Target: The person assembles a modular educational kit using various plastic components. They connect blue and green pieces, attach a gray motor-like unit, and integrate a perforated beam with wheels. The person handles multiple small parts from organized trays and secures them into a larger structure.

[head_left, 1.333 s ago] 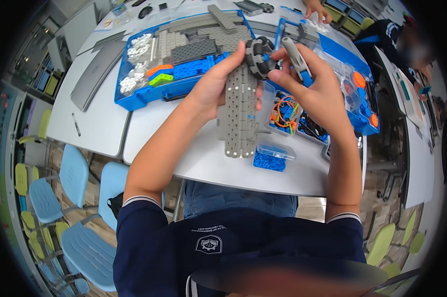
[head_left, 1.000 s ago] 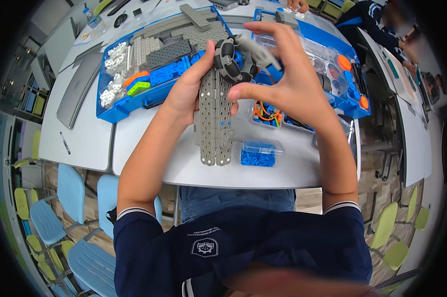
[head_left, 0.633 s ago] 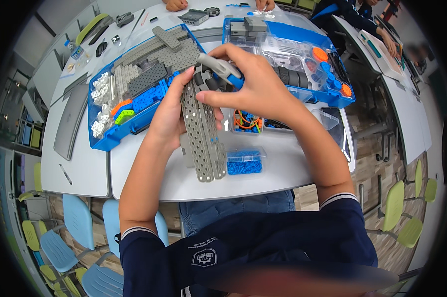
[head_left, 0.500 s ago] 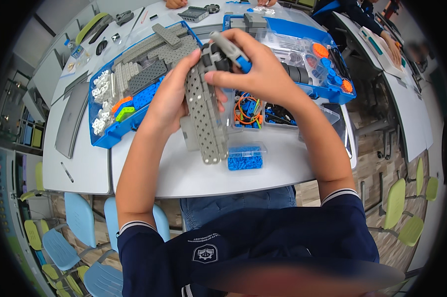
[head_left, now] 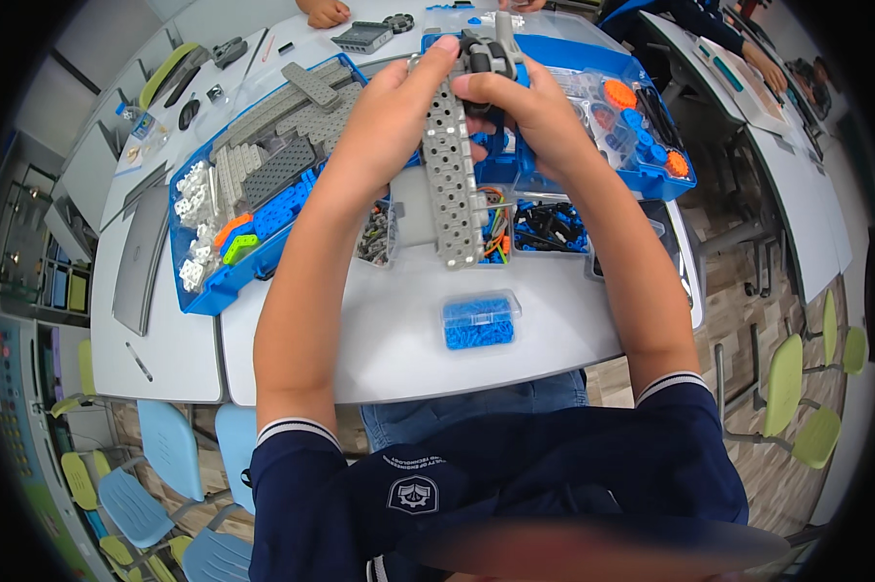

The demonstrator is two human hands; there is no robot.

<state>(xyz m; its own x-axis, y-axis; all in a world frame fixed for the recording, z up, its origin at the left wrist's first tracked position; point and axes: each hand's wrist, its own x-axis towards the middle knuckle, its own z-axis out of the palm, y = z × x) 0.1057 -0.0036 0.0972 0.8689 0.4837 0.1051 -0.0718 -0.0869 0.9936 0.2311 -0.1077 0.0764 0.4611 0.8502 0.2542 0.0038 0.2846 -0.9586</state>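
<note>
Left hand [head_left: 394,121] clamped on the upper part of the perforated grey beam [head_left: 452,184], thumb along its top, and the right hand [head_left: 542,116] closes on the dark roller wheel [head_left: 481,60] at that same end, its fingers partly hidden! And look at the shift: half a second ago the beam's lower tip hung right beside the box of blue pins [head_left: 478,320]; now both hands are farther out, the tip well clear of it. The grey rod [head_left: 503,27] by the wheel, slanting earlier, points almost straight up.

Count them: two hands, one beam, one visible wheel, one rod. The beam runs down between the forearms, its free end below the grip, over the table [head_left: 379,359]. Beneath and beside it, three small bins: grey parts [head_left: 376,233], coloured bands [head_left: 495,233], black parts [head_left: 551,228]. Flanking them, two blue cases, the left one [head_left: 214,291] and the right one [head_left: 665,184], the latter showing two orange toothed wheels [head_left: 677,163].
</note>
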